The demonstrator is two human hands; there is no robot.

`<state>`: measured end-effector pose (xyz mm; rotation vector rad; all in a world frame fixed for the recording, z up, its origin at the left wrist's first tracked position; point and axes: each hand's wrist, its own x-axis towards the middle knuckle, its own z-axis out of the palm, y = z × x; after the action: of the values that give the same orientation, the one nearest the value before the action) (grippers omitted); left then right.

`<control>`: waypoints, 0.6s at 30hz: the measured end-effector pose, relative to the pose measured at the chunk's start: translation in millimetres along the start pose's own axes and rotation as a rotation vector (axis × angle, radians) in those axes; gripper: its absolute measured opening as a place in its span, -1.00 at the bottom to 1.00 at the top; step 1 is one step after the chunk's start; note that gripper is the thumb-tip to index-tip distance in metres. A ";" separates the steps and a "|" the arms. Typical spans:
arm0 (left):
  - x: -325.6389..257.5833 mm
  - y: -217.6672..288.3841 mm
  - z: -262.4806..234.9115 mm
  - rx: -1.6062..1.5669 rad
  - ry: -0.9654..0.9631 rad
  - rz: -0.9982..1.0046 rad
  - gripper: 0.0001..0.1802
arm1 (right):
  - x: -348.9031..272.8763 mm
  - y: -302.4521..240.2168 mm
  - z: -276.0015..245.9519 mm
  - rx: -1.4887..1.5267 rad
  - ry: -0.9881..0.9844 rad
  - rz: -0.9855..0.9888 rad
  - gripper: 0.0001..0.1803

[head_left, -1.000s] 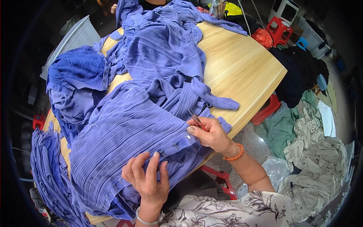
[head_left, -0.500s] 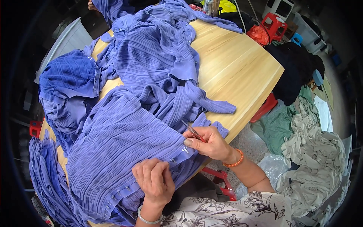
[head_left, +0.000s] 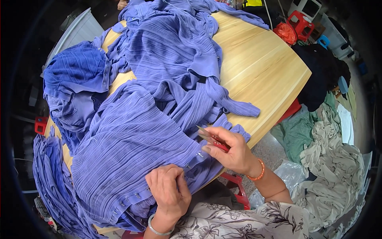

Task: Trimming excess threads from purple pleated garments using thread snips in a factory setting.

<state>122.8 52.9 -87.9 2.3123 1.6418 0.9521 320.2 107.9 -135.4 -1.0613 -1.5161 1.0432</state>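
Note:
A purple ribbed garment [head_left: 123, 147] lies spread over the near part of the table, with a row of small metal fastenings along its near band. In my right hand [head_left: 233, 150] is a pair of red-handled thread snips [head_left: 217, 143], blades parted and pointing up-left, just above the band's right end. My left hand [head_left: 168, 190] rests on the band with its fingers curled, gripping the cloth; its thumb is mostly hidden. More purple garments [head_left: 163, 51] lie heaped beyond, and a deeper blue-purple one [head_left: 75, 71] sits at the left.
The pale wooden table [head_left: 258, 67] shows bare wood at the right. Beyond its right edge lie green cloth [head_left: 296, 125] and grey cloth [head_left: 334, 183]. A red stool [head_left: 240, 193] stands beneath the near edge. At the far left are a grey bin [head_left: 77, 34] and another person's hand [head_left: 122, 4].
The snips have lifted slightly off the band, and their blades now show apart. My left hand keeps its place on the cloth. The whole view has shifted a little.

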 end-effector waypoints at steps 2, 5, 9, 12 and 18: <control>-2.5 -3.6 -0.2 0.036 0.009 -0.003 -0.80 | 2.4 -20.0 -6.4 -0.143 -0.039 -0.047 -0.50; -3.4 -5.4 3.1 0.075 0.032 0.017 -0.79 | -10.0 -29.6 -9.3 -0.314 -0.084 -0.155 -0.47; -4.9 -6.5 8.0 0.102 0.077 0.043 -0.79 | -22.7 -26.7 -2.3 -0.383 -0.141 -0.225 -0.45; -6.1 -6.9 9.6 0.087 0.099 0.063 -0.79 | -27.0 -22.1 2.2 -0.437 -0.139 -0.260 -0.46; -9.8 -9.1 13.3 0.098 0.134 0.086 -0.80 | -27.5 -24.1 13.1 -0.519 -0.096 -0.328 -0.51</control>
<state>121.2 50.8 -106.5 2.4508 1.6867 1.0899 308.3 74.0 -120.8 -1.0640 -2.0220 0.4860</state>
